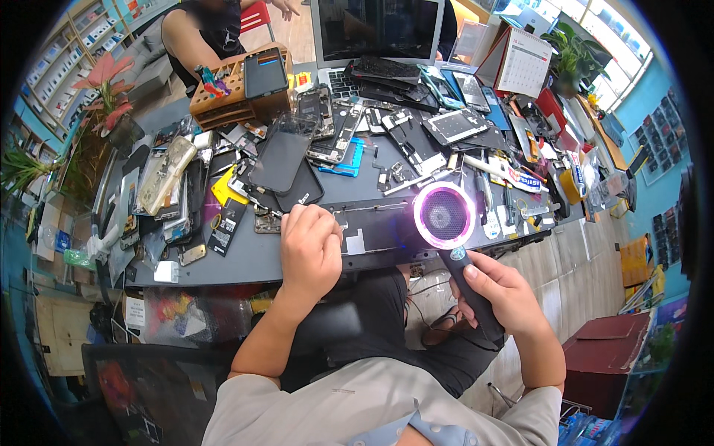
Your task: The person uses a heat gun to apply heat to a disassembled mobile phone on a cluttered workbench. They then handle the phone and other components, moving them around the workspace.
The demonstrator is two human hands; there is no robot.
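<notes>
My right hand [504,291] is wrapped round the handle of a black hair dryer [480,297]. Its round mesh end, ringed by glowing pink-white light, faces up toward me above the table's front edge. My left hand [311,249] is closed in a pinch over the front of the table; a small shiny bit shows by its fingertips, too small to name. Between both hands lies a long dark flat panel [375,223] bearing a pale square label [355,241]. Just beyond my left hand are a black phone-shaped panel [301,187] and a clear-edged phone case [281,160].
Phone parts cover the dark table [216,273]. A wooden tool rack [216,110] with a phone [265,74] on top stands far left, before another person [195,44]. An open laptop [379,30] and a desk calendar [524,63] stand behind. A white charger [166,272] sits near the left edge.
</notes>
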